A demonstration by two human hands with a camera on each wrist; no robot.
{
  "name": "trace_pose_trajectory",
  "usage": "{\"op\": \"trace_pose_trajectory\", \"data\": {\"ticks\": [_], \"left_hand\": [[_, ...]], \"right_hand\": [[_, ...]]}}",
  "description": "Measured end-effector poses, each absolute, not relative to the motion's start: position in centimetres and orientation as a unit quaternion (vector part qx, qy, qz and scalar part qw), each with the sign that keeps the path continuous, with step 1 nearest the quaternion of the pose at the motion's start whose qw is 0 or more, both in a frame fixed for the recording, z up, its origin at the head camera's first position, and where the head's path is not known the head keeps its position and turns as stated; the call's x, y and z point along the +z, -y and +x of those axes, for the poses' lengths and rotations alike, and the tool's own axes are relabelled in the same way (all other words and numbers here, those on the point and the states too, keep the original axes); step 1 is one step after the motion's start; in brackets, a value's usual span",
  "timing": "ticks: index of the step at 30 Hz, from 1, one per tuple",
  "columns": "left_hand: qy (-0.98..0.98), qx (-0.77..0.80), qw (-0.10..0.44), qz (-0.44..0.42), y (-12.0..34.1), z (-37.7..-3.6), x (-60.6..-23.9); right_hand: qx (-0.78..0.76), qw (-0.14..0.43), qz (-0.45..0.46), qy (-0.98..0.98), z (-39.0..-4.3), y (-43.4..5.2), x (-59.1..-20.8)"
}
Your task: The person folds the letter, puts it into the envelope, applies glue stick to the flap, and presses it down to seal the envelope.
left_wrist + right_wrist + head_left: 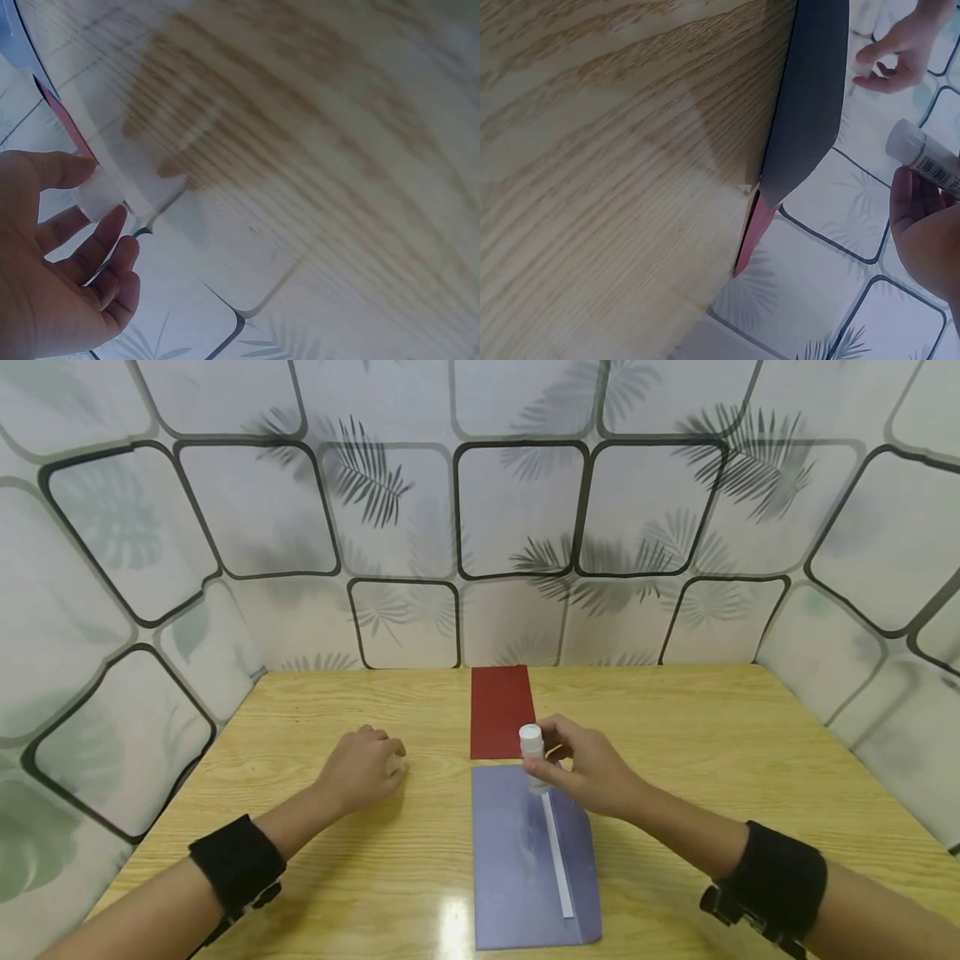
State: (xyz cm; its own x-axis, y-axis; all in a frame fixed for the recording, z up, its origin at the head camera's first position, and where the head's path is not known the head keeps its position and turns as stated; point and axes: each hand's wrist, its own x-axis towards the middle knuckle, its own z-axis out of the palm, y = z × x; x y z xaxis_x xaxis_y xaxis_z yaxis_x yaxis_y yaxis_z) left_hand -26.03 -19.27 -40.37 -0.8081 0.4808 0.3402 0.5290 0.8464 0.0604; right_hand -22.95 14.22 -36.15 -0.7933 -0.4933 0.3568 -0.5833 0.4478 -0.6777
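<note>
My right hand (592, 772) grips a white glue stick (532, 745) with a barcode label in the right wrist view. The stick stands nearly upright at the far end of a white strip (558, 860), its lower end over a purple sheet (506, 860). That strip runs lengthwise along the sheet's right part, beside a raised right edge. To the left, my left hand (363, 770) is held over the table, thumb and fingers pinching a small white cap (101, 196). The cap is hidden from the head view by the hand.
A red sheet (498, 710) lies just beyond the purple one on the wooden table (300, 718). Patterned cloth (517, 510) walls off the back and both sides. Black bands (238, 862) circle both wrists.
</note>
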Motion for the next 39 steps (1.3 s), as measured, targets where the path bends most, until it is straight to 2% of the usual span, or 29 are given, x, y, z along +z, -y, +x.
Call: {"op": "trace_pose_trajectory", "data": {"ticks": [6, 9, 11, 13, 15, 20, 22, 24, 27, 32, 39], "left_hand": [[0.956, -0.090, 0.102, -0.261, 19.4, -26.1, -40.6], [0.955, -0.088, 0.111, -0.261, 19.0, -25.7, -40.1], [0.944, -0.115, 0.125, -0.283, 18.3, -25.1, -39.5], [0.922, -0.183, 0.112, -0.323, 17.1, -24.4, -38.7], [0.877, -0.290, 0.049, -0.380, 15.6, -23.6, -38.0], [0.688, -0.534, -0.212, -0.443, 12.7, -21.7, -37.3], [0.625, -0.581, -0.273, -0.444, 12.2, -21.3, -37.3], [0.587, -0.608, -0.297, -0.444, 12.0, -21.1, -37.3], [0.562, -0.637, -0.299, -0.434, 11.8, -21.0, -37.5], [0.585, -0.668, -0.260, -0.379, 11.5, -20.4, -37.7], [0.713, -0.652, -0.124, -0.227, 10.0, -18.5, -36.8]], "right_hand": [[0.453, 0.036, 0.299, 0.839, -22.6, -14.1, -35.8], [0.483, 0.021, 0.315, 0.817, -22.5, -14.0, -35.7], [0.512, 0.003, 0.335, 0.791, -22.4, -13.8, -35.6], [0.545, -0.020, 0.363, 0.756, -22.4, -13.6, -35.4], [0.570, -0.043, 0.394, 0.720, -22.3, -13.3, -35.3], [0.595, -0.086, 0.470, 0.646, -21.7, -12.4, -35.1], [0.599, -0.102, 0.484, 0.630, -21.2, -12.2, -34.8], [0.601, -0.114, 0.491, 0.621, -20.9, -12.0, -34.7], [0.604, -0.112, 0.489, 0.619, -20.4, -12.1, -34.5], [0.619, -0.085, 0.447, 0.641, -19.9, -12.0, -34.8], [0.621, 0.016, 0.330, 0.711, -19.3, -11.2, -34.9]]}}
